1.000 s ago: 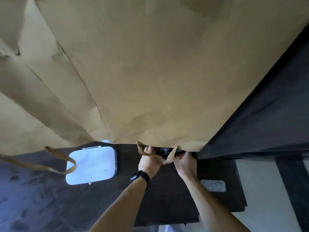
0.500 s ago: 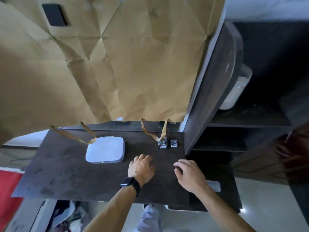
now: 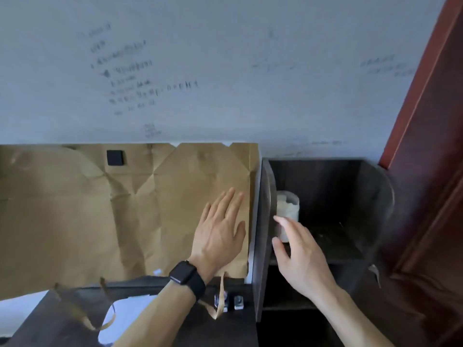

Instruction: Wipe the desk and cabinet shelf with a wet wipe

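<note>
white wipes (image 3: pixel 284 202) fill the tub (image 3: pixel 294 214) on the shelf (image 3: pixel 335 244); left hand (image 3: pixel 218 231) and right hand (image 3: pixel 300 256) released.

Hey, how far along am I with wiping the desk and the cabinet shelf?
Nothing looks wiped yet: neither hand holds a wipe. In hand: your right hand reaches, open, toward the white tub on the cabinet shelf, likely the wipes; your left hand lies flat on the brown paper. Left: pulling a wipe, then the desk and the shelf.
</note>
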A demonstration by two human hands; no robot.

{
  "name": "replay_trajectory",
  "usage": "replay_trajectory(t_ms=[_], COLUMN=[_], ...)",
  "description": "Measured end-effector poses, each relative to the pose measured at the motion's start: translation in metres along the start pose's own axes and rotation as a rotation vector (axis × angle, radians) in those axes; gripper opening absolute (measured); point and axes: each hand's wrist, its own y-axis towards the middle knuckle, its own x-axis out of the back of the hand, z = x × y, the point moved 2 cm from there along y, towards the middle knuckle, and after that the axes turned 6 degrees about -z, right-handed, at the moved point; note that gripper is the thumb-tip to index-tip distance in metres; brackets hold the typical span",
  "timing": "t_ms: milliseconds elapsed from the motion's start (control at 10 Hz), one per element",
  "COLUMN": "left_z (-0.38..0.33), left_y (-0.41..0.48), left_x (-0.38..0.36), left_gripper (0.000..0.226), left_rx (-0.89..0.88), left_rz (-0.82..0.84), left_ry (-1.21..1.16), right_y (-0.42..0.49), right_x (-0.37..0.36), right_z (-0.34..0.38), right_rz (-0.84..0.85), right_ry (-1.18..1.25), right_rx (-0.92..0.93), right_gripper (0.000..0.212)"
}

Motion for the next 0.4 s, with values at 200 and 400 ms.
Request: replay_trajectory(t_ms=[200, 400], left_z=[-0.038, -0.043], left_y=[0.062, 0.059], left_x=[0.011, 0.004], left_gripper=[0.076, 0.063], left_rx=[-0.210, -0.195], left_rz=[0.132, 0.106], left_ry=[0.130, 0.079], right_y=[0.047, 0.067], right_x=[0.029, 0.066], right_z=[0.011, 0.019], right_rz=[0.095, 0.212], right_ry=[-0.049, -0.131], right_rx=[0.036, 0.095], right_gripper=[0.061, 0.054])
